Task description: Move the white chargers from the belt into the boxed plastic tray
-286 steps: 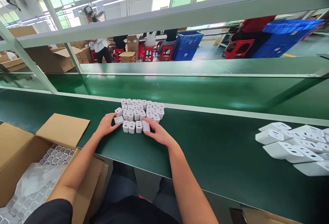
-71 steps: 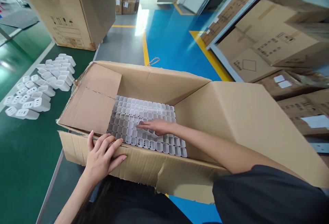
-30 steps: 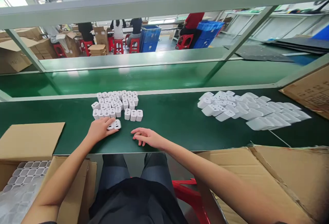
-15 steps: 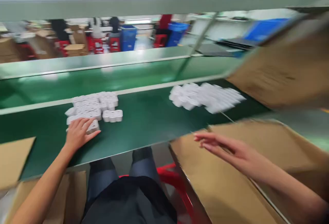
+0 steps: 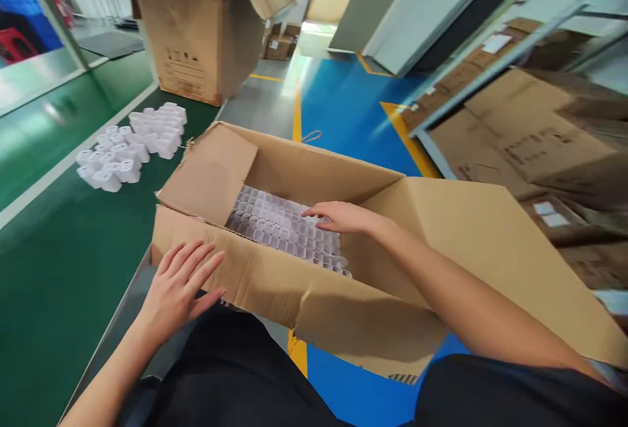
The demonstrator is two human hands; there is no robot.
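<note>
An open cardboard box [image 5: 275,263] lies in front of me, partly filled with rows of small white plastic pieces [image 5: 275,221]. Over these rows, inside the box, my right hand [image 5: 338,216] reaches with fingers stretched and a little apart; nothing shows in it. My left hand [image 5: 184,283] is spread at the near left side of the box, its fingers against or just over the cardboard flap, and it holds nothing. To the left, a loose cluster of similar white pieces [image 5: 132,146] sits on the green tabletop [image 5: 59,270].
Behind the cluster stands a tall cardboard carton [image 5: 191,34] at the table's end. On the right, a metal rack [image 5: 436,159] holds several cartons [image 5: 540,133]. A blue floor path [image 5: 343,100] with yellow lines runs beyond the box.
My view has swung right, from the table to the box. My left hand has left the white pieces it was on and come to the box's side; my right hand is now inside the box.
</note>
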